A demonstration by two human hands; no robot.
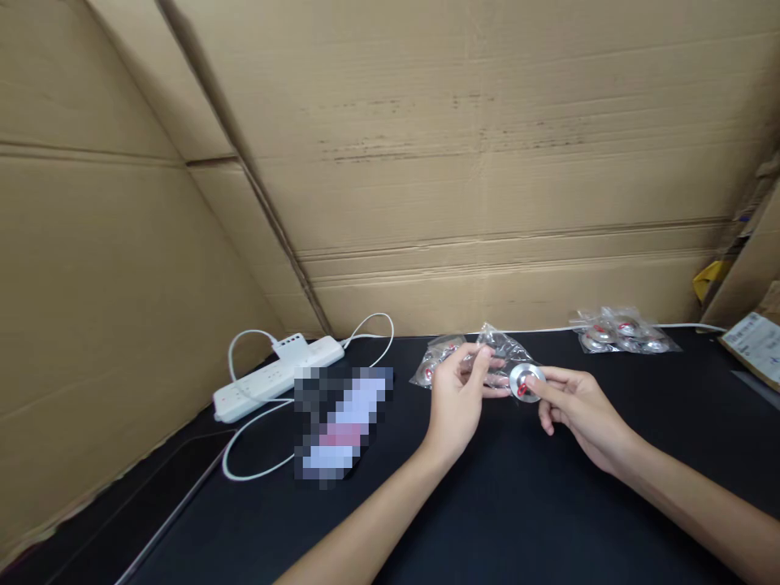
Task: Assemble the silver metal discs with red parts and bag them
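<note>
My left hand (456,402) pinches a clear plastic bag (504,341) by its edge, the bag standing up behind the fingers. Between the thumb and fingers of my right hand (578,400) is a round silver metal disc (517,375) with a small red loop at its middle. The disc is tilted to face me and sits close to the left fingertips, at the side of the bag's mouth. Partly behind my left hand lies a bagged group of similar discs (427,372) with red parts.
Another clear bag of several silver discs (626,331) lies at the back right. A white power strip (280,378) with a looping white cable (224,463) is on the left, beside a blurred-out object (350,422). Cardboard walls (487,187) enclose the black table (487,520). A labelled packet (756,345) sits at right.
</note>
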